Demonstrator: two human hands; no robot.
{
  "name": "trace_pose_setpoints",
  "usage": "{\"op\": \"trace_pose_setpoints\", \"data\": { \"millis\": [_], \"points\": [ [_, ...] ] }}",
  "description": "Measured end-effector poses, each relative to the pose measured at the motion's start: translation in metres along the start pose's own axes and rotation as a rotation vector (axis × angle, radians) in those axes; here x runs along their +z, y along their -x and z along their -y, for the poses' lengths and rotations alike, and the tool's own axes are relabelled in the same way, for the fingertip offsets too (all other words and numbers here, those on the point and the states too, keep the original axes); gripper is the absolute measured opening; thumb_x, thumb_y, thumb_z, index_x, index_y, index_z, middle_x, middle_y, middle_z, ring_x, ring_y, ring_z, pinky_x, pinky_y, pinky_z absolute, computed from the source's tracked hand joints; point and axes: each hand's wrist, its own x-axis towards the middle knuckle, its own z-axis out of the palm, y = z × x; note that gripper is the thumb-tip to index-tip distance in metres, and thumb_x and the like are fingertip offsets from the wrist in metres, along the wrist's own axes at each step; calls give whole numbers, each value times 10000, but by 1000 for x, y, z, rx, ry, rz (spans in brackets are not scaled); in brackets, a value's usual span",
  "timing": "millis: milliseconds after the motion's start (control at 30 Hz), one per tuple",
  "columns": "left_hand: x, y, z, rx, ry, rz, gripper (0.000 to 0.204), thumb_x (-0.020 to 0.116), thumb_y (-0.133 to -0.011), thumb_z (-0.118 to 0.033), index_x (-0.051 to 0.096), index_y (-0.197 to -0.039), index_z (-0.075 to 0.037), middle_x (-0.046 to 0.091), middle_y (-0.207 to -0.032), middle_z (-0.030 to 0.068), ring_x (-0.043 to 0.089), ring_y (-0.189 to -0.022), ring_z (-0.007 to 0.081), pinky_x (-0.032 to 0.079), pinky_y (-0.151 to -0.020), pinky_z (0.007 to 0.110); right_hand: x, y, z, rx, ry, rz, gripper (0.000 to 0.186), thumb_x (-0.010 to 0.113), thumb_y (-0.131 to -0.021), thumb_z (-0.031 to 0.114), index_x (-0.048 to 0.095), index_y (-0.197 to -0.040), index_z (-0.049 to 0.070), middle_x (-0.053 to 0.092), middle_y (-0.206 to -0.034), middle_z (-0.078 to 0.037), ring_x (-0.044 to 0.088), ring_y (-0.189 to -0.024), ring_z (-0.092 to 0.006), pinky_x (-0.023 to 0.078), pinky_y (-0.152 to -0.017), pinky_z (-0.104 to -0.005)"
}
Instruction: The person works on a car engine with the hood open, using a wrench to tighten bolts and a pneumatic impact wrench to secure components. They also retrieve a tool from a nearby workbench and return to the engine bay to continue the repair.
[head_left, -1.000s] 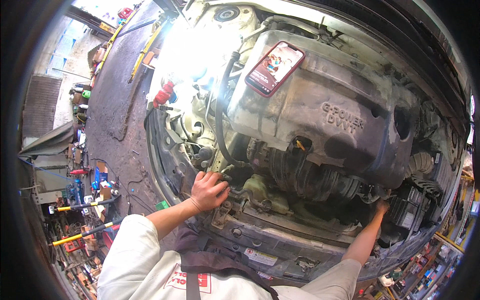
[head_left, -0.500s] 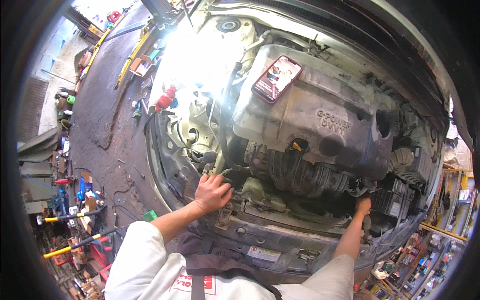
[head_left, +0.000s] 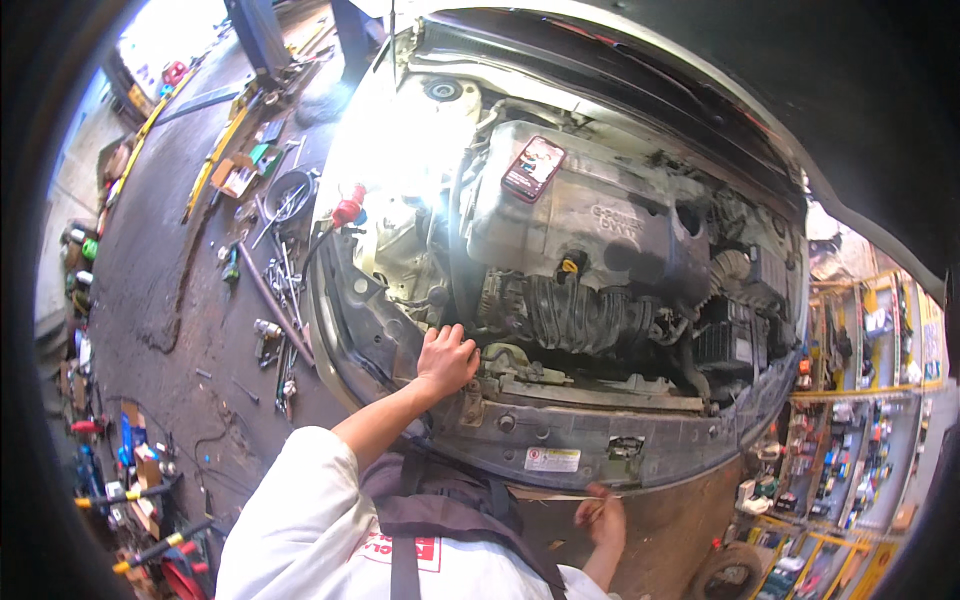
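An open car engine bay spreads before me, with a dusty engine cover (head_left: 590,220) in the middle. My left hand (head_left: 447,358) rests at the bay's front left corner, its bent fingers hooked over the front panel (head_left: 470,405); the fingertips are partly hidden. In front of the bumper, low and slightly blurred, hangs my right hand (head_left: 602,520). Its fingers are apart, and I see nothing in them. A phone (head_left: 534,168) with a lit screen lies on the engine cover. Below the cover runs the ribbed black intake manifold (head_left: 585,318), beside a yellow dipstick handle (head_left: 570,266).
A bright lamp glares over the bay's left side, near a red-handled object (head_left: 349,206). Sockets, bars and tools (head_left: 285,280) lie on the floor to the left. Shelves (head_left: 860,390) of small parts stand at right, with a tyre (head_left: 727,572) below. The raised hood (head_left: 760,60) overhangs.
My right hand has come out of the right side of the engine bay, down and left to the front of the bumper. The left hand keeps its place while the view has shifted.
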Motion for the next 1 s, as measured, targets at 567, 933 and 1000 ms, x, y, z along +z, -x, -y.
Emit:
{"op": "trace_pose_setpoints", "data": {
  "millis": [567,933,1000],
  "points": [
    [-3,-73,49,482,34,866,135,715,-756,-121,757,-877,-78,747,-914,148,728,-905,322,590,-764,420,239,-10,-213,97,1398,-197,453,501,-1021,442,692,-1078,35,718,-835,-125,684,-763,-251,548,-682,-402],
    [5,-110,26,703,-102,1157,379,834,-703,-227,762,-1048,-88,738,-1088,113,713,-1023,283,583,-812,402,373,-128,4,-461,1169,-721,385,676,-907,332,638,-1112,8,719,-993,-189,685,-916,-381,529,-791,-460],
    [1,-111,27,717,-115,1138,351,791,-754,-240,759,-1073,-96,735,-1103,112,708,-1038,287,579,-822,408,384,-164,14,-364,1208,-678,460,686,-885,395,605,-1141,21,703,-1063,-206,657,-1000,-422,513,-849,-501]
  ]
}}
